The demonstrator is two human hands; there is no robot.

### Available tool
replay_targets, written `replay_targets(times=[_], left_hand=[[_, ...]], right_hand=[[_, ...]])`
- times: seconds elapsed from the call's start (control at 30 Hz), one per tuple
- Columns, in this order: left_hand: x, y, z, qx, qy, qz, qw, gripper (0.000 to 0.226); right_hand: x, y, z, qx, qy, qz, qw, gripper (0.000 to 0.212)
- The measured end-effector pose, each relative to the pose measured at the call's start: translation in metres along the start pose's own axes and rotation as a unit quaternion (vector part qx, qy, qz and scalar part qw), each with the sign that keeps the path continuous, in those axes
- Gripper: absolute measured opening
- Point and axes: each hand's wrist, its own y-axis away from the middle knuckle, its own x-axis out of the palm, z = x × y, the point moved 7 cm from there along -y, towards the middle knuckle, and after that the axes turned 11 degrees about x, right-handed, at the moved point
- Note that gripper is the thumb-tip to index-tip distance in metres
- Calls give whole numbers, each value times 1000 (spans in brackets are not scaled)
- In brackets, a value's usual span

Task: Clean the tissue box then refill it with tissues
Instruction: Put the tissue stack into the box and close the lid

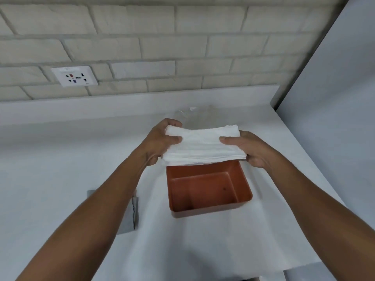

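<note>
Both hands, left [162, 141] and right [246, 149], grip the tissue stack [200, 148] just above the open box [209, 189]

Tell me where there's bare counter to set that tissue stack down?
Bare counter runs left of the grey cloth and in front of the orange box. The middle is crowded: left hand and right hand hold the tissue stack over its far rim, clear wrapper behind.

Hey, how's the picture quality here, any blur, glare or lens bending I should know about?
Head view: the wide lens bows the brick wall courses; light soft and even, shadows faint; focus slightly soft, smearing the socket markings; the tissue stack is bright, nearly washed out; no hard glare.
</note>
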Motion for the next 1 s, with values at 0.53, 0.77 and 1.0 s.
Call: replay_targets(times=[0.53, 0.77, 1.0], left_hand=[[37, 64, 0, 40, -385, 161, 908, 34], [46, 53, -6, 60, -588, 166, 790, 28], [60, 57, -4, 80, -696, 184, 689, 31]], right_hand=[[-15, 38, -34, -7, 404, -182, 897, 55], [6, 42, -17, -10, 581, -272, 767, 63], [26, 39, -14, -16, 636, -292, 714, 52]])
